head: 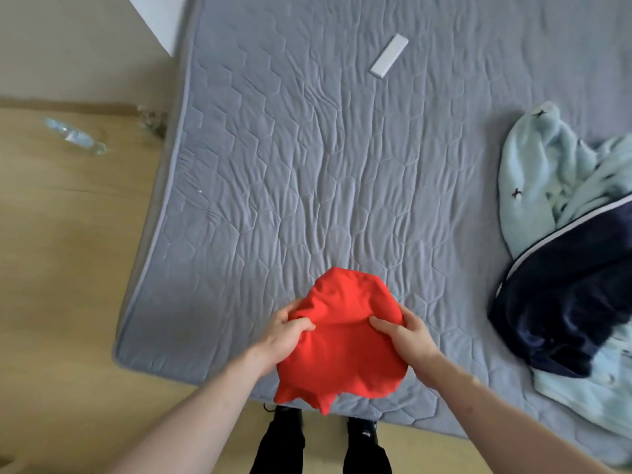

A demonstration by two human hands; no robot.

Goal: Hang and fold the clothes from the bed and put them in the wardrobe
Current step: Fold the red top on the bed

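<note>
red top: bunched red garment (342, 340) held up over the near edge of the bed (307, 165), its lower part drooping past the mattress edge; looks part-gathered, not yet a tidy fold.
left hand: left hand (285, 331) has its grip closed on the cloth, thumb on top and fingers tucked under the left side of the bundle.
right hand: right hand (405, 333) grips the right side the same way, thumb pressing into the fabric, fingers curled behind.
waiting pile: over on the right of the bed, a pale blue garment (540, 165) with a navy garment (564, 302) lying across it, both rumpled, neither touched.
wardrobe: not in view from here, so no telling what has gone in.
hangers: none to be seen.
other bits: a white flat bar (389, 56) lies far up the bed, well apart from the clothes; a clear bottle (77, 136) lies on the floor to the left.
progress: early to middling, i'd say; one piece in hand mid-fold, at least two more to sort.
still to do: finish this fold, carry it off, then deal with the pile on the right.
</note>
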